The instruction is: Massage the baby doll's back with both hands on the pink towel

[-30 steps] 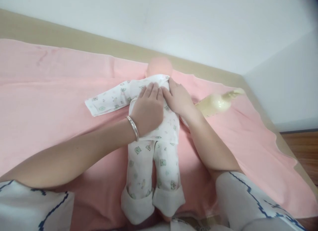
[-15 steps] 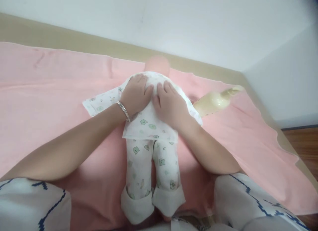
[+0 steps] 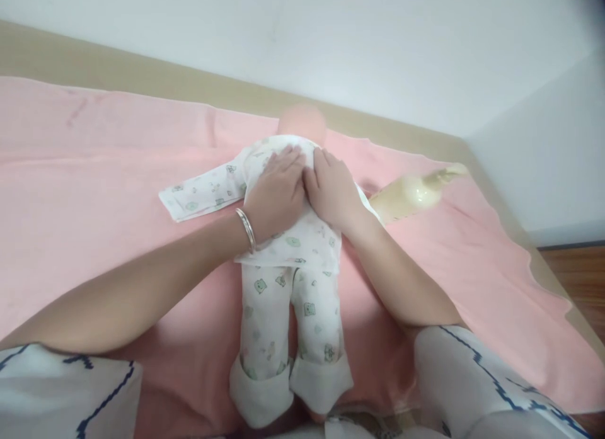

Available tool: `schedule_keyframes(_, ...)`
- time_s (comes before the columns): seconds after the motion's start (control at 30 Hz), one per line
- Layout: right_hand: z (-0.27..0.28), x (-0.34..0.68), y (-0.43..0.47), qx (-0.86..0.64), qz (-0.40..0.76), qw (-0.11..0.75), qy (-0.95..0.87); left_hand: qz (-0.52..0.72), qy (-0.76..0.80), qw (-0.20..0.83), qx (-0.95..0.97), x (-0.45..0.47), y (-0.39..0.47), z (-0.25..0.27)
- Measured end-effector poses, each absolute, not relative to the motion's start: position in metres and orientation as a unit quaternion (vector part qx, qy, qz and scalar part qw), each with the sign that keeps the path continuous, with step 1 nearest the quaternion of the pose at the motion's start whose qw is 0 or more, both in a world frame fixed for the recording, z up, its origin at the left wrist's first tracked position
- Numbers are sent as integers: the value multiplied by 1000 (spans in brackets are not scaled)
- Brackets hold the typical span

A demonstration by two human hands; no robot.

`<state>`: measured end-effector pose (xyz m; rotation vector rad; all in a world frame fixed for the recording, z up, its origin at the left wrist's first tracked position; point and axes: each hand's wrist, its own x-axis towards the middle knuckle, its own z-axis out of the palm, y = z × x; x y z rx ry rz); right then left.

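A baby doll (image 3: 302, 121) lies on a pink sheet, face down as far as I can tell, with its head toward the wall. It wears a white printed top (image 3: 293, 244) and matching trousers (image 3: 267, 307) with turned-up cuffs. On the upper back rests my left hand (image 3: 281, 190), palm down with fingers stretched out and a silver bangle at the wrist. My right hand (image 3: 333, 187) lies flat just beside it, also on the top, fingers extended. The two thumbs come close together or touch. One sleeve spreads out to the left; the other is partly behind my right arm.
The pink sheet (image 3: 94, 193) covers a beige padded surface (image 3: 142, 64) that meets a white wall (image 3: 331, 42). A shiny yellowish bottle-like object (image 3: 411, 193) lies right of the doll. Wooden flooring (image 3: 579, 275) shows at the right edge.
My left hand has slid right, toward the middle of the doll's back. My right hand has shifted slightly right and up, and more of the left sleeve shows.
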<state>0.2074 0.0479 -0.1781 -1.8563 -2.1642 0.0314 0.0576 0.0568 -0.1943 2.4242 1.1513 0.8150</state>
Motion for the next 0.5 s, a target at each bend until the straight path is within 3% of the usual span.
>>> schedule_keyframes(0.33, -167, 159, 3, -625, -4, 121, -771, 314, 468, 173, 808, 45, 97, -210)
schedule_keyframes(0.5, -171, 176, 30, -643, 42, 163, -747, 336, 461, 166, 804, 45, 94, -212)
